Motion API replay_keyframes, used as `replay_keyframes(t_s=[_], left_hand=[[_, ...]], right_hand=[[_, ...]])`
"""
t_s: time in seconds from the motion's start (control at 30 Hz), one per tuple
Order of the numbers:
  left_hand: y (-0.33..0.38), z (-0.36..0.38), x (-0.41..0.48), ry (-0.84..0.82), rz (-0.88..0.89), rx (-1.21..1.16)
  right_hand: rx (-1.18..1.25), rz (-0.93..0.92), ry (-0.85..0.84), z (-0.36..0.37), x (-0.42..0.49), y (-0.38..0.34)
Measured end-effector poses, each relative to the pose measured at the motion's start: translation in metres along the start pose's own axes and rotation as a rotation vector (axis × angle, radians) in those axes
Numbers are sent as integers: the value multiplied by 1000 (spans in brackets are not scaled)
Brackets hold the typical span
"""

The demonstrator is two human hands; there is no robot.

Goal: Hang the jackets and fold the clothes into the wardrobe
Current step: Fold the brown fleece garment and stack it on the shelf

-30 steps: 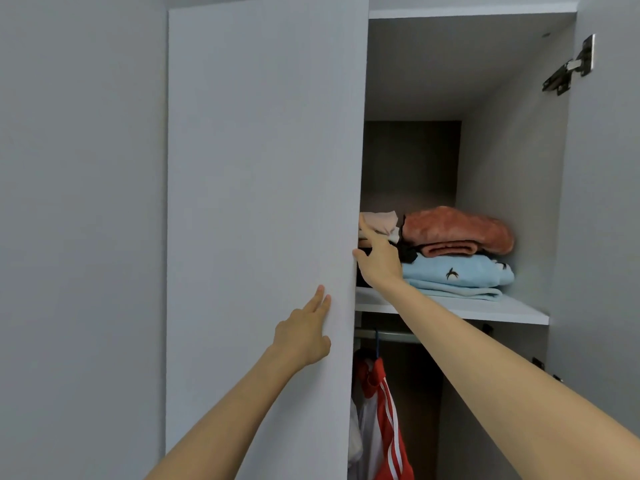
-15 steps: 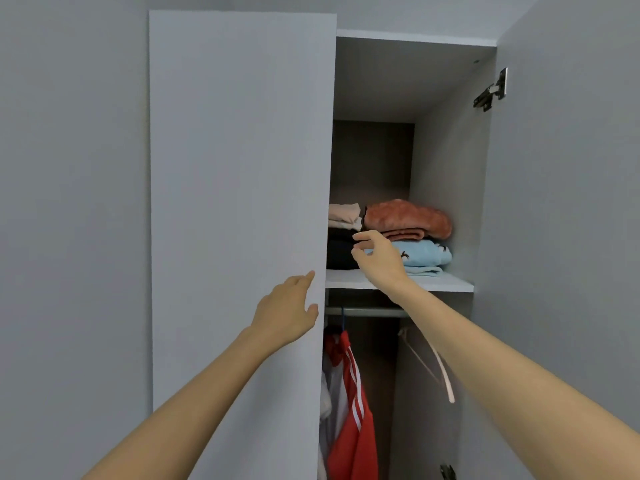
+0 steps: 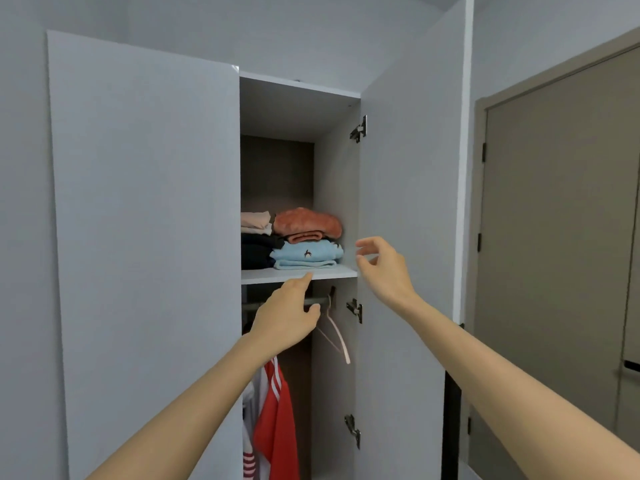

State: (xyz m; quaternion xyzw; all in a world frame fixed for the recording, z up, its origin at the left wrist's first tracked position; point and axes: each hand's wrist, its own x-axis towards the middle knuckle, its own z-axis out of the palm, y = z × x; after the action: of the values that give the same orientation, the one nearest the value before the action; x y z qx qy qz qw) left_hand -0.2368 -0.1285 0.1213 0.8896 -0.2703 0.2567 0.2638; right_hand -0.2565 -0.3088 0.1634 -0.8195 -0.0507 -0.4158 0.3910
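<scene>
The wardrobe stands with its right door (image 3: pixel 408 209) swung open and its left door (image 3: pixel 145 237) nearly closed. On the shelf (image 3: pixel 298 274) lie folded clothes: a rust fleece (image 3: pixel 306 221) over a light blue sweater (image 3: pixel 306 256), with pink (image 3: pixel 255 221) and dark (image 3: pixel 258 251) pieces to the left. A red jacket with white stripes (image 3: pixel 277 417) hangs from the rail (image 3: pixel 317 301) beside an empty pink hanger (image 3: pixel 337 336). My left hand (image 3: pixel 287 315) hovers in front of the rail, fingers relaxed, holding nothing. My right hand (image 3: pixel 382 266) floats by the right door's edge, fingers loosely spread.
A brown room door (image 3: pixel 561 254) stands to the right of the wardrobe. Metal hinges (image 3: pixel 358 129) line the open door's inner edge. Grey wall fills the left side.
I have stepped back from the wardrobe. My right hand left the folded clothes and moved right to the open door's edge. My left hand left the left door and moved toward the rail.
</scene>
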Motion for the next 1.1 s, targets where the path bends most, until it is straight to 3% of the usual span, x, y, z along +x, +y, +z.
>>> replay_keyframes(t_s=[0.23, 0.37, 0.53, 0.67, 1.1], left_hand=[[83, 44, 14, -86, 87, -73], [127, 87, 29, -128, 93, -92], [164, 143, 50, -170, 21, -128], [177, 179, 63, -188, -25, -155], [144, 200, 59, 38, -74, -185]], right_hand=[[-149, -89, 160, -87, -15, 27], [-197, 1, 199, -130, -14, 69], [-183, 94, -33, -156, -2, 113], [-168, 41, -244, -154, 10, 135], [109, -81, -317, -137, 17, 144]])
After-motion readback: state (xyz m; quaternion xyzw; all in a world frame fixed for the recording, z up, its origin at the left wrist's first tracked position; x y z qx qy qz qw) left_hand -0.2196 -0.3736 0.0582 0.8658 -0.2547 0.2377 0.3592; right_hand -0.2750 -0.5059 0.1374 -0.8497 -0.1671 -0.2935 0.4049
